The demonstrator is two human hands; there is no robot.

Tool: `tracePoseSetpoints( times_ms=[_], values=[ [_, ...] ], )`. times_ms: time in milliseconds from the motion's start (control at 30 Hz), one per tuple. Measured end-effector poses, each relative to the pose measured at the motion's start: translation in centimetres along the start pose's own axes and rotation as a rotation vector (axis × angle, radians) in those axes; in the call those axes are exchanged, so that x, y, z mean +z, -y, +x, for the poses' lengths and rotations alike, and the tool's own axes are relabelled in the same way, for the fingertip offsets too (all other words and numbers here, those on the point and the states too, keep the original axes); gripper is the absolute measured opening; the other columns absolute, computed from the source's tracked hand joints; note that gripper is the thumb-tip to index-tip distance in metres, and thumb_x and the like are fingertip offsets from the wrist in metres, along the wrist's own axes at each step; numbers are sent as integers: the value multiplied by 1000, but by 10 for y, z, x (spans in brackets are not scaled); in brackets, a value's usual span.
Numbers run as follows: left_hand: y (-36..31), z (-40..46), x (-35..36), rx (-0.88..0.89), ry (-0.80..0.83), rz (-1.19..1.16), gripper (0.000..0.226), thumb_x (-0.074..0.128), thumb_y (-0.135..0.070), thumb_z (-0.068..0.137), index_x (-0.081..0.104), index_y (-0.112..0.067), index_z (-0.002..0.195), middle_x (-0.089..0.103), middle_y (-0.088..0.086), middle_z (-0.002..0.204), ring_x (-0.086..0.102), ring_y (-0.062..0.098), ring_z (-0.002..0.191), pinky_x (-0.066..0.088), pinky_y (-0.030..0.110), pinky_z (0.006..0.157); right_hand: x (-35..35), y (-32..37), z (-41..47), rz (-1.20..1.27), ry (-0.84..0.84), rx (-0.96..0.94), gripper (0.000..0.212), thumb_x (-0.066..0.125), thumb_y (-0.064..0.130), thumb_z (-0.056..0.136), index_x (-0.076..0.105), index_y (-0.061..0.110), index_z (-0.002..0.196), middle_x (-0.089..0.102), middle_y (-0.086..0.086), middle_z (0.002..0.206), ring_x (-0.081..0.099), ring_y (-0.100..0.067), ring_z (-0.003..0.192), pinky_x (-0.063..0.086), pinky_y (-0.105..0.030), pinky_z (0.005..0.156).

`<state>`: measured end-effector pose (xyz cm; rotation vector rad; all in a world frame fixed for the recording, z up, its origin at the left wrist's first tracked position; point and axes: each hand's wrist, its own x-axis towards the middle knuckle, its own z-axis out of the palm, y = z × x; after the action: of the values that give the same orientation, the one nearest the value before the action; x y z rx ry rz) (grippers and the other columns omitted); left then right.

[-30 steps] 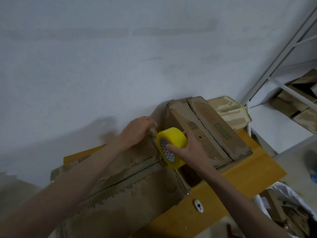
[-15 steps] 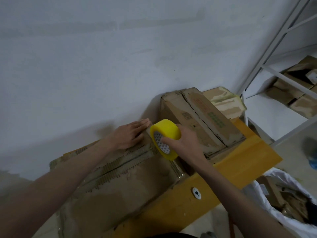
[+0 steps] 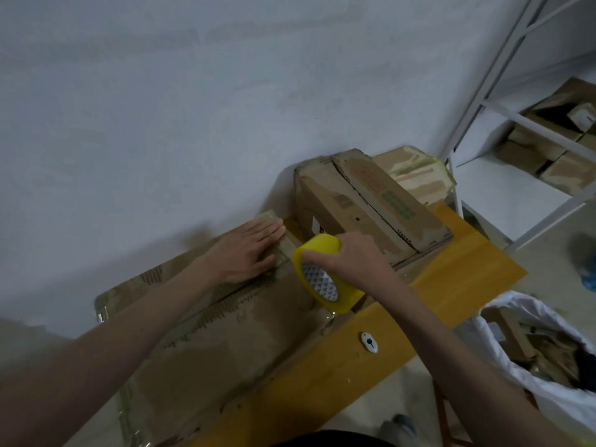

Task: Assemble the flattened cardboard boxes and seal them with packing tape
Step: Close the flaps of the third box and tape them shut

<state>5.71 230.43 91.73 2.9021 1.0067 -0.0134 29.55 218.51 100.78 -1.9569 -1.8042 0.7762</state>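
Gripping a yellow packing tape roll [image 3: 325,272], the right hand [image 3: 351,258] hovers over the cardboard box [image 3: 225,333].
Left hand [image 3: 248,250] presses flat, fingers straight, on its flap; box printing is unreadable.

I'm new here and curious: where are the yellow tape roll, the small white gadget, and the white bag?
yellow tape roll [image 3: 346,290], head view, outer rim.
small white gadget [image 3: 369,342], head view, its middle.
white bag [image 3: 529,379], head view, near wall.

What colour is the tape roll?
Yellow, with a grey-and-white triangle pattern inside its core; the tape roll shows in the head view.
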Motion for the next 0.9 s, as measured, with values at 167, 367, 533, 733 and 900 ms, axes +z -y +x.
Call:
tracePoseSetpoints(
  times_ms=[167, 367, 533, 733, 900],
  values=[
    [-19, -5, 4, -31, 7, -79, 71, 10, -62, 99, 2, -24, 160, -3, -8, 165, -4, 5, 152, -4, 29, 124, 4, -5, -15, 79, -93, 29, 55, 67, 66, 81, 48, 15, 75, 41, -1, 64, 41, -11, 55, 35, -32, 51],
    [-16, -2, 9, -45, 53, -44, 76, 4, -67, 95, 1, -26, 160, -5, -9, 166, -5, 5, 152, -6, 32, 124, 22, -32, -45, 333, -107, 53, 78, 72, 51, 84, 40, 15, 145, 51, 4, 121, 54, -8, 101, 47, -19, 71],
    [-14, -4, 10, -32, 57, -68, 78, 5, -72, 93, -1, -29, 159, -6, -12, 165, -6, 2, 151, -7, 34, 124, 17, -21, -53, 291, -167, -36, 41, 74, 43, 86, 53, 21, 114, 52, 15, 92, 56, -2, 79, 45, -12, 55],
    [-16, 0, 5, -42, 104, -17, 79, -3, -75, 91, -11, -33, 157, -14, -13, 164, -11, 1, 150, -7, 35, 124, -4, -33, -75, 67, -111, 53, 43, 74, 51, 79, 64, 11, 93, 64, -7, 80, 61, -17, 70, 46, -36, 54],
    [-23, -4, -3, -49, 133, 44, 83, -9, -78, 86, -16, -33, 155, -20, -10, 163, -16, 6, 150, -8, 38, 124, 3, -33, -70, 42, -95, 105, 48, 73, 57, 74, 61, 11, 81, 47, 3, 63, 48, -12, 55, 36, -32, 49]
  ],
)
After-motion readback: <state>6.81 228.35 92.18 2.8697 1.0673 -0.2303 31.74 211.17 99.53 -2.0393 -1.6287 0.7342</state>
